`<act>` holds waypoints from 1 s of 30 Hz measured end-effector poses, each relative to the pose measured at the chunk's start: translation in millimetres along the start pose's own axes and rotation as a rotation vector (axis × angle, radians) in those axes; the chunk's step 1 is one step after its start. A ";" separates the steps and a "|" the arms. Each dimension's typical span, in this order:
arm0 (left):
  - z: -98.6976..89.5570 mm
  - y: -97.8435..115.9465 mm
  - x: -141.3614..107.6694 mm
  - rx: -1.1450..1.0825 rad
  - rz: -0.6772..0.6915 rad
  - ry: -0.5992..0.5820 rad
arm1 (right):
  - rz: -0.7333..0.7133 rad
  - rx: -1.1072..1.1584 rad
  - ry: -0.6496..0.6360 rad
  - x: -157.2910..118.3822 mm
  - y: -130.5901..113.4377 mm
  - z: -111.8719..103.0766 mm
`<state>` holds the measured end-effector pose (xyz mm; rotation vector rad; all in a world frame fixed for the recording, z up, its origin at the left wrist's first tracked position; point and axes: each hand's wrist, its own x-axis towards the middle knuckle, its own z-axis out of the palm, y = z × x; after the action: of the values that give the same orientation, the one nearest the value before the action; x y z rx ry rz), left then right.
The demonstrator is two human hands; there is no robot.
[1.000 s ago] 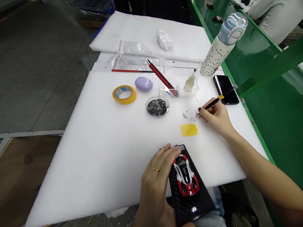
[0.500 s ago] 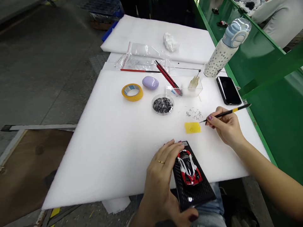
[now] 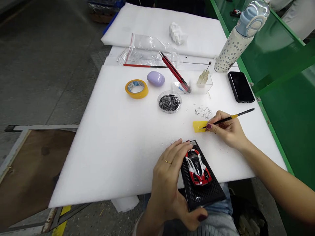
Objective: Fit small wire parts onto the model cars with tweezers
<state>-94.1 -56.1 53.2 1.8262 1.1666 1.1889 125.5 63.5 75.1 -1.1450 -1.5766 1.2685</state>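
My left hand [image 3: 169,177] grips the edges of a black textured display base [image 3: 205,195], tilted at the table's front edge. On the base sits a red and white model car [image 3: 199,167]. My right hand [image 3: 227,131] pinches a thin black paintbrush [image 3: 225,120] with a yellow band. The brush tip touches a small piece of yellow tape [image 3: 197,126] lying on the white foam sheet. Just behind the tape are scattered tiny black slivers [image 3: 203,112]. More such slivers fill a clear round dish [image 3: 169,102].
A yellow tape roll [image 3: 136,88], a purple egg-shaped object [image 3: 156,78] and a red utility knife [image 3: 174,72] resting on a clear box [image 3: 180,88] lie beyond. A small bottle [image 3: 203,78] stands in the box. To the right are a phone [image 3: 241,87] and a dotted water bottle [image 3: 233,49].
My right hand has moved left, bringing the brush tip from the tape's right edge onto the tape. My left hand still holds the base. The whole view has shifted slightly.
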 end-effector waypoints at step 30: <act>14.1 11.8 -5.0 -0.042 -0.132 0.159 | -0.178 0.516 0.348 -67.8 -27.0 82.2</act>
<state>-78.2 -66.0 56.5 1.6212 1.3194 1.2902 62.0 -25.8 83.7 -0.8189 -0.9913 1.1867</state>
